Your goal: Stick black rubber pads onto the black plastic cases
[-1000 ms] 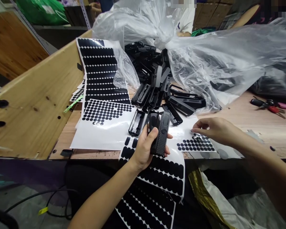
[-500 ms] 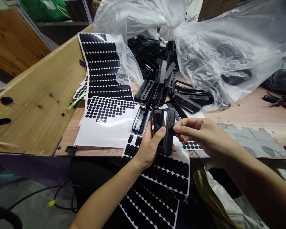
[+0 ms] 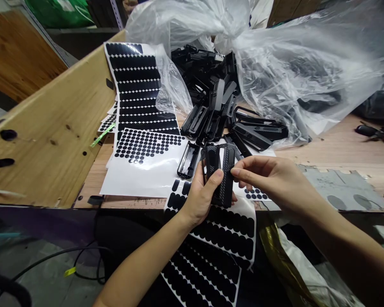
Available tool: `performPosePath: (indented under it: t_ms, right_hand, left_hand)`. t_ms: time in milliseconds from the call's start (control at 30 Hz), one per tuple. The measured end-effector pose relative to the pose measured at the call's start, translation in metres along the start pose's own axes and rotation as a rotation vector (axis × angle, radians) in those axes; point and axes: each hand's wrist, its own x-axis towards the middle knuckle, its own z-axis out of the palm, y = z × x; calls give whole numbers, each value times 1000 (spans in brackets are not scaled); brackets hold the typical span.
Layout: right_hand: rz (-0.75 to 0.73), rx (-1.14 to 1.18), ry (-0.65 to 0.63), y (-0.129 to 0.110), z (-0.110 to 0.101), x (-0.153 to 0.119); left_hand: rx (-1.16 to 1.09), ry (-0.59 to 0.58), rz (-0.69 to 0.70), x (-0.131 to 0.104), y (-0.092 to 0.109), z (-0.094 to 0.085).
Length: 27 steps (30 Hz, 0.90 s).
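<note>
My left hand (image 3: 202, 194) grips a black plastic casing (image 3: 223, 187) with a carbon-fibre pattern and a long slot, thumb pressed on its face. At the casing's right edge, my right hand (image 3: 259, 172) is closed in a pinch; whatever is between thumb and forefinger is too small to make out. Below both hands, a sheet of black oval stickers (image 3: 225, 230) hangs over the table edge. Left of the casing lies an open black casing (image 3: 188, 160). A white sheet of round black stickers (image 3: 144, 147) lies further left.
Behind my hands is a heap of black casings (image 3: 208, 85), partly inside a clear plastic bag (image 3: 275, 64). A wooden board (image 3: 54, 140) walls the left side. Red-handled pliers (image 3: 376, 132) and a grey plate (image 3: 342, 187) lie on the right. Another sticker sheet (image 3: 137, 94) stands behind.
My right hand has shifted very slightly left and up along the casing's edge. The left hand holds the casing in nearly the same place.
</note>
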Motion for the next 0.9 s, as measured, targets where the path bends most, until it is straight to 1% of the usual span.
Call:
performPosePath:
  t_ms: [200,300,367,467,533,600,667,733,800,900]
  right_hand:
    - [-69,-106,47,-4,4,-2]
    - [-118,-148,63,0,5,-2]
    - [-150,-133,74,4,5,-1]
    - [-179,-137,131,11,2,-1]
    - [-171,-270,129,19,1,-4]
    - [-167,-477,59,30,3,-11]
    - [-197,-636,-10,41,7,-20]
    - [-244,-704,-21,52,13,-29]
    - [-300,-727,6,58,19,-35]
    - [-447,-736,48,58,22,-40]
  left_hand:
    - [3,-17,7,0,0,-1]
    - [10,-28,8,1,-1,-1]
    - [9,-26,8,1,-1,-1]
    - [-13,-49,16,1,0,-3]
    - [-53,-70,14,2,1,-5]
    - [-118,-63,11,3,2,-7]
    - [-186,-32,5,4,3,-9]
    - [-227,-10,-3,5,3,-10]
    - [-239,-11,5,5,3,-10]
    - [-239,-11,16,6,2,-10]
